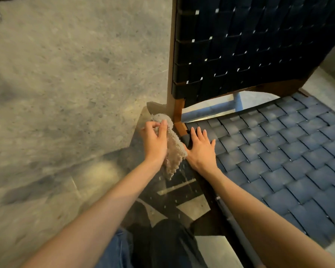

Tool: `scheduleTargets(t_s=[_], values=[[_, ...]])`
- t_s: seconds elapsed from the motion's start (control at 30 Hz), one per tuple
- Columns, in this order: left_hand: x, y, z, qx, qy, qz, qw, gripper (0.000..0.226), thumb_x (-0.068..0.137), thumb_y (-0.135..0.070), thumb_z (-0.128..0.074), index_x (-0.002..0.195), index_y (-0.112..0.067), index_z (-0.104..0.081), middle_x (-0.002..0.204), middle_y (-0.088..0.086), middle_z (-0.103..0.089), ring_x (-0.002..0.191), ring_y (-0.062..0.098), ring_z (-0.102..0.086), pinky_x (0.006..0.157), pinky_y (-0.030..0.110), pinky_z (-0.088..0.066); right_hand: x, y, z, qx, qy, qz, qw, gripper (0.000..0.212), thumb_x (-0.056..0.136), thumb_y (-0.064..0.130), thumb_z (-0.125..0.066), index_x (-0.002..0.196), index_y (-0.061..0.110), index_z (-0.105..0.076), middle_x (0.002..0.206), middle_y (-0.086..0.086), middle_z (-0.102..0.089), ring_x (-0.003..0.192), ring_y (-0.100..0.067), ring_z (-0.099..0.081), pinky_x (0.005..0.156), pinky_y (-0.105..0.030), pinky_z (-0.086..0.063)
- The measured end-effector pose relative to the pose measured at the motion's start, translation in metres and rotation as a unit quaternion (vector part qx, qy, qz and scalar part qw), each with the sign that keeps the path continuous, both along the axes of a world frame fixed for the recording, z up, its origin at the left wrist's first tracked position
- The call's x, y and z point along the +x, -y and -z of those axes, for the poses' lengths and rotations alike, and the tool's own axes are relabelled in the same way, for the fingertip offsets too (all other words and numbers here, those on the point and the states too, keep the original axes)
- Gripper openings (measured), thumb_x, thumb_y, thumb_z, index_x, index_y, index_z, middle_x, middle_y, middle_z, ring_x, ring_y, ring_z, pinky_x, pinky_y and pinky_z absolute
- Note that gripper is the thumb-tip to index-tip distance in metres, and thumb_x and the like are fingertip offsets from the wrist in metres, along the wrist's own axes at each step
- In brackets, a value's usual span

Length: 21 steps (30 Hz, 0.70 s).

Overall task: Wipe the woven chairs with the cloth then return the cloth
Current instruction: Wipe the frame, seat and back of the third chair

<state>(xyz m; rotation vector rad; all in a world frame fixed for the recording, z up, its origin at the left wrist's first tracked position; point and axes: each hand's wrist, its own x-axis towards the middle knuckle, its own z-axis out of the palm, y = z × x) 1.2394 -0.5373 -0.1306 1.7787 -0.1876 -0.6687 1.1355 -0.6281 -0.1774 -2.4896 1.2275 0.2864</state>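
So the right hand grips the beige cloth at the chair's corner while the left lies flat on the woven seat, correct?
Not quite: the hands are swapped. In the head view the left hand grips the beige cloth at the chair's corner, and the right hand lies flat on the woven seat.

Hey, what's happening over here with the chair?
A person is cleaning a woven chair. Their left hand grips a beige cloth at the chair's side, near the corner where the wooden frame meets the seat. Their right hand lies flat, fingers straight, on the dark woven seat straps at that corner, apparently steadying the chair. The cloth is in use, not yet put back.
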Motion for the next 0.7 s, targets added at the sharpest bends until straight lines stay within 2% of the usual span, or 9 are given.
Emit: scheduleTargets(t_s=[0.1, 0.17, 0.23, 0.3, 0.4, 0.53, 0.6, 0.63, 0.7], values=[[0.000, -0.008, -0.032, 0.016, 0.002, 0.010, 1.000, 0.017, 0.097, -0.032, -0.048, 0.095, -0.015, -0.045, 0.090, -0.014, -0.031, 0.085, 0.009, -0.047, 0.072, 0.014, -0.043, 0.002, 0.009, -0.013, 0.080, -0.046, 0.006, 0.996, 0.074, 0.096, 0.057, -0.037, 0.153, 0.022, -0.006, 0.161, -0.005, 0.001, 0.147, -0.025, 0.007, 0.115, -0.054, 0.005], [0.004, -0.015, -0.058, 0.018, 0.003, 0.014, 1.000, 0.017, 0.097, -0.030, -0.049, 0.093, -0.014, -0.045, 0.091, -0.010, -0.033, 0.092, 0.018, -0.049, 0.076, 0.023, -0.044, 0.009, 0.028, -0.040, 0.209, -0.120, 0.023, 0.970, 0.070, 0.097, 0.056, -0.035, 0.153, 0.026, -0.005, 0.161, -0.004, 0.005, 0.147, -0.028, 0.006, 0.116, -0.054, -0.001], [0.011, -0.025, -0.093, 0.037, 0.005, 0.022, 0.999, 0.019, 0.097, -0.031, -0.049, 0.093, -0.013, -0.047, 0.097, -0.002, -0.036, 0.095, 0.017, -0.048, 0.072, 0.017, -0.042, 0.019, 0.035, -0.082, 0.345, -0.146, 0.059, 0.926, 0.057, 0.101, 0.047, -0.033, 0.151, 0.022, -0.021, 0.159, -0.010, -0.015, 0.144, -0.031, -0.019, 0.113, -0.048, -0.019], [0.020, -0.033, -0.128, 0.059, 0.006, 0.041, 0.997, 0.021, 0.097, -0.032, -0.048, 0.097, -0.011, -0.047, 0.105, 0.003, -0.034, 0.090, 0.010, -0.044, 0.067, 0.004, -0.038, 0.030, 0.025, -0.128, 0.386, -0.099, 0.076, 0.914, 0.042, 0.101, 0.033, -0.039, 0.136, 0.010, -0.047, 0.140, -0.014, -0.047, 0.126, -0.028, -0.046, 0.099, -0.036, -0.034], [0.035, -0.040, -0.183, 0.080, 0.006, 0.074, 0.994, 0.021, 0.098, -0.030, -0.046, 0.100, -0.010, -0.044, 0.110, 0.005, -0.028, 0.091, 0.008, -0.039, 0.062, -0.006, -0.031, 0.044, -0.001, -0.194, 0.395, 0.048, 0.087, 0.913, 0.031, 0.099, 0.026, -0.047, 0.118, 0.006, -0.060, 0.119, -0.011, -0.059, 0.112, -0.025, -0.055, 0.097, -0.036, -0.043], [0.054, -0.049, -0.256, 0.083, 0.013, 0.118, 0.989, 0.026, 0.097, -0.029, -0.048, 0.111, -0.007, -0.048, 0.114, 0.004, -0.027, 0.103, 0.008, -0.035, 0.074, 0.003, -0.030, 0.062, -0.025, -0.299, 0.452, 0.221, 0.154, 0.850, 0.033, 0.100, 0.028, -0.043, 0.112, 0.008, -0.066, 0.100, -0.002, -0.068, 0.086, -0.014, -0.063, 0.081, -0.031, -0.050], [0.064, -0.053, -0.295, 0.068, -0.017, 0.122, 0.990, 0.022, 0.099, -0.024, -0.043, 0.114, -0.009, -0.049, 0.117, 0.003, -0.026, 0.107, 0.008, -0.039, 0.081, 0.009, -0.039, 0.071, -0.029, -0.348, 0.485, 0.260, 0.194, 0.812, 0.040, 0.101, 0.034, -0.040, 0.112, 0.007, -0.066, 0.103, -0.007, -0.070, 0.085, -0.016, -0.064, 0.084, -0.033, -0.051], [0.070, -0.055, -0.313, 0.055, -0.033, 0.121, 0.991, 0.019, 0.100, -0.020, -0.040, 0.114, -0.010, -0.050, 0.118, 0.004, -0.027, 0.111, 0.009, -0.039, 0.090, 0.014, -0.040, 0.076, -0.029, -0.370, 0.500, 0.267, 0.206, 0.798, 0.043, 0.101, 0.036, -0.039, 0.113, 0.005, -0.066, 0.103, -0.008, -0.070, 0.084, -0.016, -0.064, 0.081, -0.032, -0.052], [0.082, -0.056, -0.348, 0.029, -0.052, 0.138, 0.989, 0.020, 0.101, -0.013, -0.036, 0.112, -0.014, -0.053, 0.121, 0.005, -0.029, 0.120, 0.010, -0.036, 0.102, 0.018, -0.035, 0.083, -0.027, -0.410, 0.519, 0.277, 0.212, 0.780, 0.044, 0.100, 0.037, -0.041, 0.115, 0.003, -0.064, 0.100, -0.010, -0.069, 0.082, -0.017, -0.063, 0.072, -0.025, -0.052]])
